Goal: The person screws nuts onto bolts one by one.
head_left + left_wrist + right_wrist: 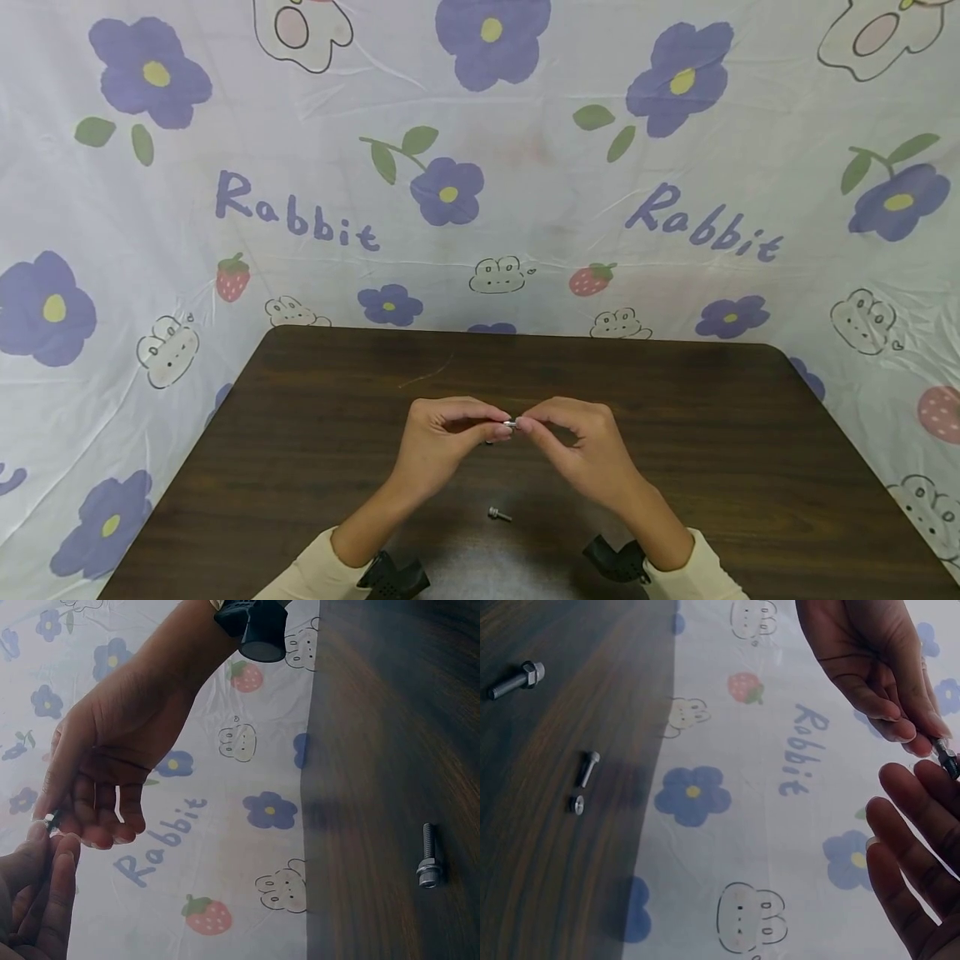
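A small metal bolt (511,424) is held up between both hands over the table. My left hand (444,437) pinches one end of it with thumb and index finger, and my right hand (581,446) pinches the other end. In the right wrist view the bolt (947,759) shows a dark threaded part, while its far end is hidden by fingertips of the left hand (881,671). The right hand's other fingers (900,832) are spread loosely there. Below the hands a larger bolt with a nut on it (498,514) lies on the table.
On the dark wooden table (300,467), the right wrist view also has a smaller bolt (589,769) and a little nut (577,805) close to it. A printed cloth (525,183) hangs behind the table and along its sides. A thin thread (427,373) lies toward the back.
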Motion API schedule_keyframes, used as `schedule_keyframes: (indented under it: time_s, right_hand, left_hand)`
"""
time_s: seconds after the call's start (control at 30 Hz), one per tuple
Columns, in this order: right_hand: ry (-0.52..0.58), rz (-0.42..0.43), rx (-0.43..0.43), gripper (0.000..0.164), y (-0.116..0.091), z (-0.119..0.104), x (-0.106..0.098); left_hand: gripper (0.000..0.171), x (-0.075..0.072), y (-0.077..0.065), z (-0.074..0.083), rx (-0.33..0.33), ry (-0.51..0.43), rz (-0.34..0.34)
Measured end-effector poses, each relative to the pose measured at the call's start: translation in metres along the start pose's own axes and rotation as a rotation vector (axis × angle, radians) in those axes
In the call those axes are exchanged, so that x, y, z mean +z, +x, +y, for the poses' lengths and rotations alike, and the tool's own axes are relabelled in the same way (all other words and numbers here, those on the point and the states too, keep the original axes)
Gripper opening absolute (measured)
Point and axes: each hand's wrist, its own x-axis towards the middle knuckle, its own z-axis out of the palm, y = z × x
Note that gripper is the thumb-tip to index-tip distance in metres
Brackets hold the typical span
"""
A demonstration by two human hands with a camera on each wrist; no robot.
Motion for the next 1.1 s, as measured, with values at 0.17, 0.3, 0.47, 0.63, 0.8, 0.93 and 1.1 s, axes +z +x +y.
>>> schedule_keyframes:
  time_s: [0.17,0.3,0.47,0.63,0.8,0.93,1.1]
  right_hand:
    - [-0.004,-0.015,0.03,0.019,-0.0007,0.0,-0.0007]
    - [-0.014,-0.01,0.025,0.025,-0.0003,-0.0012,-0.001]
    - [-0.016,0.013,-0.021,0.032,0.0019,-0.0024,-0.0011]
    - [-0.013,0.026,-0.029,0.03,0.0026,-0.0019,-0.0012]
    - [-0.003,0.019,-0.029,0.028,0.0024,-0.001,-0.0009]
    - [0.002,0.009,-0.013,0.024,0.0014,-0.0014,-0.0005]
    - [-0.001,0.007,-0.004,0.019,0.0003,-0.0018,-0.0002]
  left_hand:
    - [0.009,-0.0007,0.0,0.0006,-0.003,-0.006,0.005]
    - [0.008,-0.0025,0.0004,0.0027,-0.004,0.005,0.023]
    - [0.009,-0.0038,0.0011,0.0033,-0.011,0.007,0.026]
    - [0.009,-0.0035,0.001,0.0014,-0.005,0.001,0.016]
    - [0.009,-0.0032,-0.0002,0.0004,-0.002,0.008,0.009]
    - [0.01,-0.0026,-0.0006,0.0006,0.006,0.005,0.003]
    - [0.009,-0.0014,0.0001,0.0006,0.009,0.009,-0.003]
